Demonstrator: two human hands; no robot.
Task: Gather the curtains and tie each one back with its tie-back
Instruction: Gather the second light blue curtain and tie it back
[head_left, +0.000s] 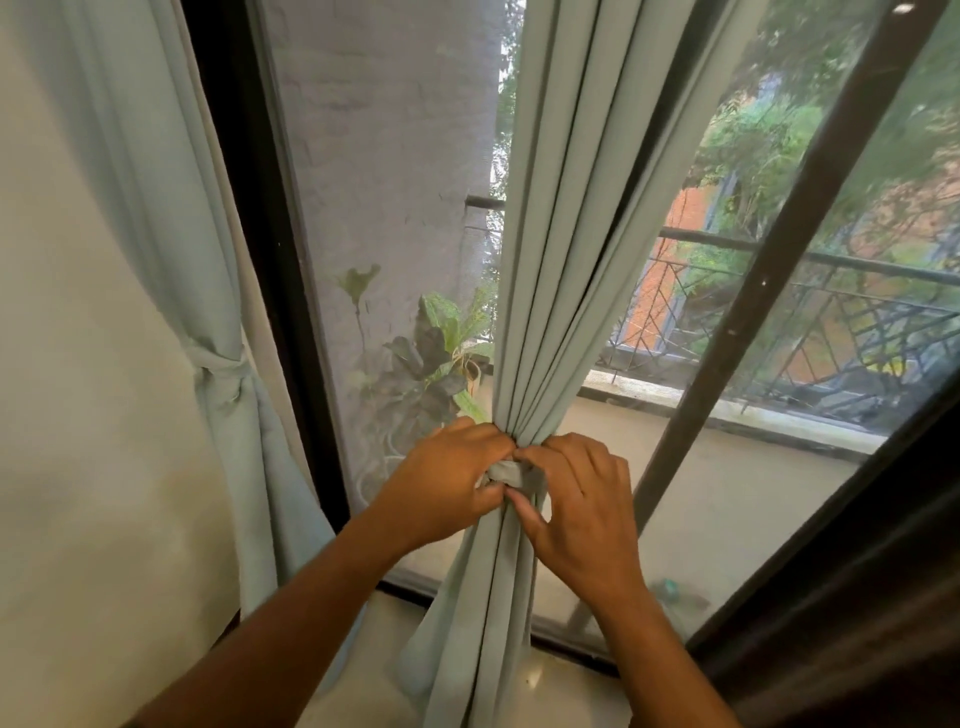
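Both hands, left hand (449, 480) and right hand (576, 499), fingers pinching tie-back (506, 473) around gathered curtain (561, 260); loose knot could slip, folds spill.

Both my bare hands meet at centre frame, arms reaching up from below.

My left hand (447, 480) is curled into a tight grip, knuckles up; my right hand (576, 499) sits just beside it, fingers (535, 457) bent inward and thumb pointing left, fingertips nearly touching the left hand's, both forearms bare.
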